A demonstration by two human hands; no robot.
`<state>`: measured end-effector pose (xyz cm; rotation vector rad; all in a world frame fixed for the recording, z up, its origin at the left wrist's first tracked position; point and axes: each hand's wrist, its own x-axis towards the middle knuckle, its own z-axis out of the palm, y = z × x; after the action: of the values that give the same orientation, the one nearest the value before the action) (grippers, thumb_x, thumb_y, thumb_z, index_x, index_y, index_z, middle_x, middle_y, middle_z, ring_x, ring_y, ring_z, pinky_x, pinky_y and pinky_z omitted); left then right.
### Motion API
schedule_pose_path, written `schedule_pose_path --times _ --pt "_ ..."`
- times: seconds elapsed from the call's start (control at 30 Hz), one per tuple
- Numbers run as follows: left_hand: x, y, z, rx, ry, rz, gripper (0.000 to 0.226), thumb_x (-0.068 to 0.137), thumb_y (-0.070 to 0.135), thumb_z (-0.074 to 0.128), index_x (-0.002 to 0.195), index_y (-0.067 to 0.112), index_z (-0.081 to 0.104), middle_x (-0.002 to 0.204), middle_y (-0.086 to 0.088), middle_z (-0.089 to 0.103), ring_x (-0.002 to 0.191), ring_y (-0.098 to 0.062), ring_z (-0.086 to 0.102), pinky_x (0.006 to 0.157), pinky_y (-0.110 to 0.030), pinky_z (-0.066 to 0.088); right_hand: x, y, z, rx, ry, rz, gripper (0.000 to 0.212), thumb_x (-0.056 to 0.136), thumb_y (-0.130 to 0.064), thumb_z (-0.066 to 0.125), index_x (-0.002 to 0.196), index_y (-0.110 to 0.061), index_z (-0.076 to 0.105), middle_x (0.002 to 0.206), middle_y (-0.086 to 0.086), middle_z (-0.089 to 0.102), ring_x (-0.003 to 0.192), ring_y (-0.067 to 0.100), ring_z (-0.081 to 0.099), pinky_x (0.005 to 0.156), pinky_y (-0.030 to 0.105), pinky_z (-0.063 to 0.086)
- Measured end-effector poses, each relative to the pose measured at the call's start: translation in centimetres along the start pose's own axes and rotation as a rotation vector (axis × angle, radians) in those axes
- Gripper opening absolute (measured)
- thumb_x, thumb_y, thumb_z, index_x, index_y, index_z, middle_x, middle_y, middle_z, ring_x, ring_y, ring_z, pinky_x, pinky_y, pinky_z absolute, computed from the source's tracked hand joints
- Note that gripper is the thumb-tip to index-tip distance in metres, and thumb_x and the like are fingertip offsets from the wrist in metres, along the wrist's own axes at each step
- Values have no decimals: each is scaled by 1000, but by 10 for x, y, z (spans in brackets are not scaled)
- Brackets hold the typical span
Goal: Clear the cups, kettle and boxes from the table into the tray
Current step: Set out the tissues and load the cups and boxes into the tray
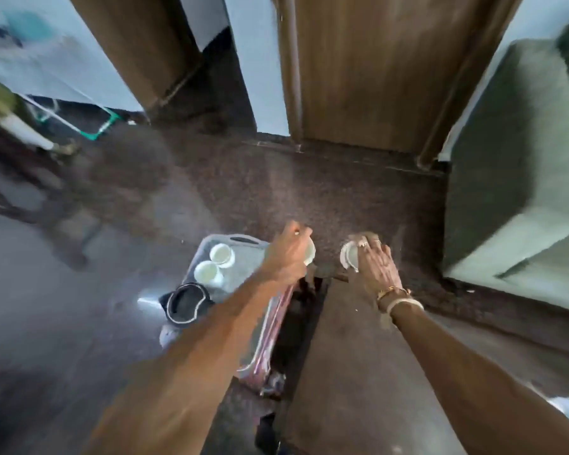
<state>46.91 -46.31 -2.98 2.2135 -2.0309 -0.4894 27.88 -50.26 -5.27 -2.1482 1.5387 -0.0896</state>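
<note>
A grey tray sits low in the middle of the view, holding two white cups and a dark kettle at its near left corner. My left hand is over the tray's right edge, shut on a white cup mostly hidden behind the fingers. My right hand is to the right of the tray, above the brown table's far end, gripping another white cup tilted on its side. No boxes are visible.
A pink striped cloth hangs along the tray's right side. A green sofa fills the right. Wooden doors stand ahead. A green-framed stand and a chair leg are at far left on the dark floor.
</note>
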Motion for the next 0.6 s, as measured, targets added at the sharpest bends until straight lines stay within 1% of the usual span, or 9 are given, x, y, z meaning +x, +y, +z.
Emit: schedule_pose_path --times 0.07,0.13,0.17,0.23,0.3,0.37,0.47,0.53,0.6 --pt "3 -47 -24 74 -12 -12 71 80 20 70 145 16 41 144 -9 40 127 -28 49 98 -34 39 21 -45 4 46 15 -50 66 79 -15 65 141 -14 43 146 10 36 123 39 44 101 42 39" --pt "0 -91 -37 128 -13 -42 70 81 25 67 146 19 40 147 -4 40 134 -22 44 98 -30 35 37 -85 15 58 19 -128 60 79 -18 68 135 -9 49 144 14 38 120 42 45 102 45 40" --pt "-2 -111 -39 137 11 -58 67 80 26 66 143 20 44 143 -4 44 131 -23 47 97 -32 38 44 -103 24 41 25 -177 55 79 -16 69 131 -5 53 142 17 41 120 43 45 101 46 40" --pt "-5 -143 -39 140 50 -78 59 71 24 71 128 20 56 128 -5 54 115 -30 55 88 -37 45 58 -133 47 -8 30 -252 46 80 -8 67 124 -3 58 140 21 43 122 45 46 98 46 42" --pt "-6 -167 -34 176 30 -126 56 60 28 76 112 23 59 113 -1 58 107 -28 55 82 -36 48 74 -158 71 -78 -19 -264 48 81 -10 61 129 -9 55 147 18 33 124 40 44 99 43 45" --pt "-5 -189 -24 196 2 -158 57 57 34 76 111 25 60 111 1 62 107 -27 57 85 -37 50 88 -175 96 -122 -68 -278 54 83 -11 59 135 -14 49 152 16 23 131 37 39 103 43 45" --pt "-5 -213 -3 237 -31 -106 62 60 44 74 117 24 61 111 -1 68 108 -26 60 94 -38 48 107 -190 130 -175 -134 -289 55 86 -13 59 138 -17 45 158 16 14 138 35 33 110 43 39" --pt "-1 -222 10 217 -37 -99 57 65 44 73 115 19 63 110 -4 69 106 -27 62 94 -37 48 119 -193 148 -231 -182 -289 54 88 -16 58 140 -17 43 157 16 18 138 34 33 110 42 39" --pt "4 -228 21 226 -73 -83 51 72 41 66 117 17 62 116 -5 68 111 -26 61 99 -40 46 132 -194 162 -267 -205 -290 56 88 -16 57 141 -18 40 157 14 22 138 33 32 111 40 37"
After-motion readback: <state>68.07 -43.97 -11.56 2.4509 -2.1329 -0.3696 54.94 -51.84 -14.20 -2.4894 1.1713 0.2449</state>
